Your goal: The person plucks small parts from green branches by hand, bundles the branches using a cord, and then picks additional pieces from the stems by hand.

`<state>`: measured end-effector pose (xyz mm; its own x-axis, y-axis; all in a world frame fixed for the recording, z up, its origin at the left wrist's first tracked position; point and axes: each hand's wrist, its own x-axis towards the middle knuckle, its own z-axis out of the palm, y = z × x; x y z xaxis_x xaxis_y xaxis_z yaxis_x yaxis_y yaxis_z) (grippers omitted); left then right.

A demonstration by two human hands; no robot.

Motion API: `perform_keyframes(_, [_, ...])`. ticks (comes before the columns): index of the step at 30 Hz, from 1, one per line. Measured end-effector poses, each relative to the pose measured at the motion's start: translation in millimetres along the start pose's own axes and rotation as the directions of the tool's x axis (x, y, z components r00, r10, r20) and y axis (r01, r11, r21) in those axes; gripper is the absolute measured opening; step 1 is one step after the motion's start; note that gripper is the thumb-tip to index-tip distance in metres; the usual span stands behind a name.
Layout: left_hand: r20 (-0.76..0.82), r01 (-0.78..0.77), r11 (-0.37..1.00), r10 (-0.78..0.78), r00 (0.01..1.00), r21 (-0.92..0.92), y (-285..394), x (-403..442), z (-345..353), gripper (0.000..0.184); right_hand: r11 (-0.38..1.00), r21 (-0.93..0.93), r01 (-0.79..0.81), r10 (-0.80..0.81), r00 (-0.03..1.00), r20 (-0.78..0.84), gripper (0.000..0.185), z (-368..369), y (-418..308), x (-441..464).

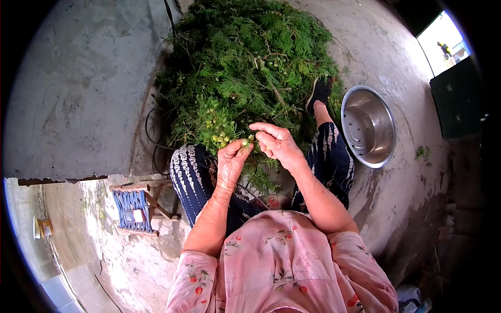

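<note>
Between my knees a sprig with pale green cones hangs off the heap of green branches. My left hand pinches the sprig near its tip, thumb and forefinger together, with a small cone at the fingertips. Just to the right, my right hand is beside that cone, its forefinger stretched out to the left over the thumb. The lower fingers of my right hand are curled, and a bit of yellow-green shows at them. The two hands nearly touch.
A metal basin with a few small dark bits in it stands to the right of my leg. On the left are a small folding stool with blue webbing and a grey slab. A black cable loops beside the slab.
</note>
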<state>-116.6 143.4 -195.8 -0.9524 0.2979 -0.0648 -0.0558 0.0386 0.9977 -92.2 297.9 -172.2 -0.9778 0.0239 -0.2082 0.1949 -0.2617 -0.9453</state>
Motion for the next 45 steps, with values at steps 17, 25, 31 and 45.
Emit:
perform_keyframes(17, [0.002, 0.102, 0.993, -0.102, 0.995, -0.056, 7, 2, -4, 0.019, 0.914, 0.336, -0.227, 0.209, 0.974, 0.088, 0.015, -4, 26, 1])
perform_keyframes(25, [0.108, -0.039, 0.993, 0.027, 0.994, 0.114, -4, 5, -5, 0.008, 0.838, 0.496, -0.228, 0.213, 0.973, 0.089, 0.017, -10, 15, 5])
perform_keyframes(31, [0.15, -0.17, 0.939, 0.13, 0.98, 0.3, -5, 4, -7, 0.008, 0.992, -0.066, -0.105, 0.108, 0.994, 0.029, 0.017, -1, 10, 4])
perform_keyframes(45, [0.168, -0.089, 0.974, 0.054, 0.984, 0.207, 5, 3, 10, 0.005, 0.841, 0.508, -0.186, 0.263, 0.961, -0.084, 0.018, -30, 30, -8])
